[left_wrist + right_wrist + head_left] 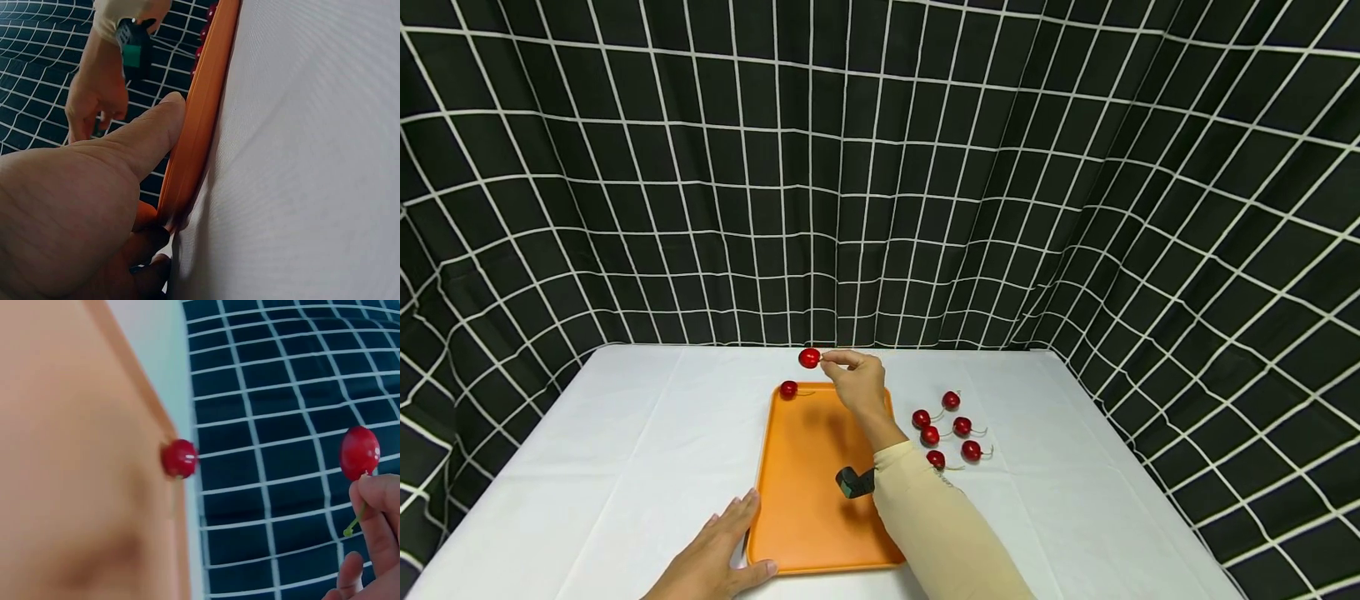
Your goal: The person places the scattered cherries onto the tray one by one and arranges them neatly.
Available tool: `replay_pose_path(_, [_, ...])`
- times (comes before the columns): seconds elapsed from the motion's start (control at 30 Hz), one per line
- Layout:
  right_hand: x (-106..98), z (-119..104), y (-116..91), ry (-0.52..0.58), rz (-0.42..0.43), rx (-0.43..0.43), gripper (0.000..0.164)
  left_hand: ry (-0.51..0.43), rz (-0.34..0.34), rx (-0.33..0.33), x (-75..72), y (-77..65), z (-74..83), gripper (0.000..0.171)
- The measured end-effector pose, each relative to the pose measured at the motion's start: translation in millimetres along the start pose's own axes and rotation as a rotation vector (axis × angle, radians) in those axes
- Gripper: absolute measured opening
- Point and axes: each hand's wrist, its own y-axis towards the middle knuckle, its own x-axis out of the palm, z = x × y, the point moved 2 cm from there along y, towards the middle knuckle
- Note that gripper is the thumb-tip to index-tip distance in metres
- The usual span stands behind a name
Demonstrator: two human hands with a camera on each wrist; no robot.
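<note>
Above the far end of an orange tray point(812, 500), my right hand point(859, 383) pinches a red cherry point(809, 358) by its stem between thumb and forefinger. In the right wrist view the held cherry point(359, 453) hangs in front of the grid cloth, its green stem point(353, 525) showing below the fingertips. Another cherry point(788, 389) lies at the tray's far left corner. My left hand point(711, 546) rests at the tray's near left corner, fingers along the left side, thumb at the front edge. The left wrist view shows that thumb against the orange rim point(197, 125).
Several cherries point(962, 427) with stems lie on the white tablecloth point(625, 467) to the right of the tray. Behind the table and along its sides hangs a black cloth point(790, 200) with a white grid. A dark wrist camera point(853, 482) sticks out from the right sleeve.
</note>
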Motion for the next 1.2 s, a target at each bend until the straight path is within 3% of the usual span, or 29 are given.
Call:
replay_pose_path(0.27, [19, 18, -5, -0.050, -0.015, 0.089, 0.003, -0.001, 0.012, 0.005, -0.6, 0.9, 1.5, 0.103])
replay_pose_path(0.57, [39, 35, -8, -0.153, -0.090, 0.169, 0.008, -0.004, 0.006, 0.017, -1.6, 1.6, 0.0, 0.103])
replay_pose_path(0.93, [47, 49, -6, -0.328, -0.139, 0.200, 0.010, -0.018, -0.010, 0.025, -0.3, 4.3, -2.2, 0.105])
replay_pose_path(1.2, [48, 59, -9, -0.428, -0.180, 0.229, 0.006, -0.033, -0.018, 0.074, 1.8, 3.4, -2.9, 0.103])
